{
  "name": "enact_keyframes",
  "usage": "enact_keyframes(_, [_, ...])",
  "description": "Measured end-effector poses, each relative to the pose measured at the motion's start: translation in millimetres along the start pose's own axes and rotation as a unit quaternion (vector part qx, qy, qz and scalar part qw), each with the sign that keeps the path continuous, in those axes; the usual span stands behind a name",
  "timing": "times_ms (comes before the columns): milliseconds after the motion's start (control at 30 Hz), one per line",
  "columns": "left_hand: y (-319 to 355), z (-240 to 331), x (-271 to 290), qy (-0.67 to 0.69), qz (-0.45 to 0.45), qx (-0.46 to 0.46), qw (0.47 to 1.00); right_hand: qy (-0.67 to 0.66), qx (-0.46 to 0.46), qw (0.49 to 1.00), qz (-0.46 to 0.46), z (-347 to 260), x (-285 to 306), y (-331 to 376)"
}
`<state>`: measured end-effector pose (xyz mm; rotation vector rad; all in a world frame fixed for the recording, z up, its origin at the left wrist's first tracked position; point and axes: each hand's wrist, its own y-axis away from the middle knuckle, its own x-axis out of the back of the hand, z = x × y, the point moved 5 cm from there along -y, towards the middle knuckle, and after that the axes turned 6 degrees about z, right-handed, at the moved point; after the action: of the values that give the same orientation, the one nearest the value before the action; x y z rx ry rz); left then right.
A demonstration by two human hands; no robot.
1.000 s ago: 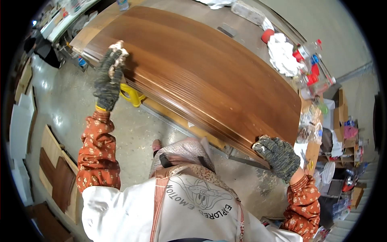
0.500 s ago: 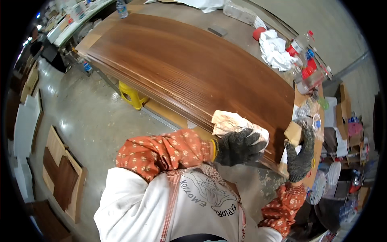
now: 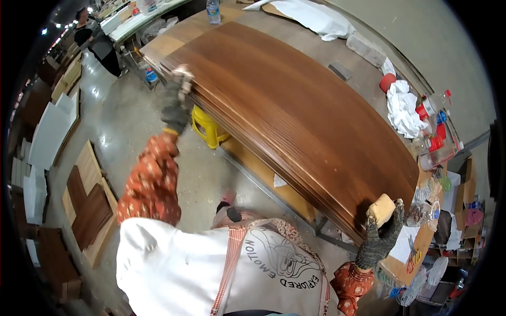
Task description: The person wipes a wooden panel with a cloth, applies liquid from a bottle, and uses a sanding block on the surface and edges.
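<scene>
A brown wooden panel with a moulded, ridged front edge lies across the workbench. At its left end is my left hand, in a dark glove and blurred by motion. Bunched in those fingers is a pale, stained cloth, mostly hidden by the glove. My right hand, gloved too, is by the panel's right end. Between its thumb and fingers it grips a tan sponge-like block.
A yellow stool stands under the bench. White crumpled paper, plastic bottles and a grey block lie behind the panel. Boards rest on the floor at left. A person stands far left.
My left hand has swept with the cloth from the panel's right front to its left end. The right hand still grips the block, now tilted over the panel's corner. The view has shifted.
</scene>
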<state>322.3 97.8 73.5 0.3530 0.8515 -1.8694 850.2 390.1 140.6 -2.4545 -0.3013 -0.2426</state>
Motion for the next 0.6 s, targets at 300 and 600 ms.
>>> enact_keyframes(300, [119.3, -30.7, -155.9, -0.506, -0.412, -0.493, 0.575, 0.029, 0.043, 0.998, 0.046, -21.9, -131.8, -15.0])
enact_keyframes(600, [-93.6, 38.2, 88.5, -0.622, -0.180, -0.421, 0.635, -0.126, -0.130, 0.975, 0.130, 73.7, -76.2, -7.3])
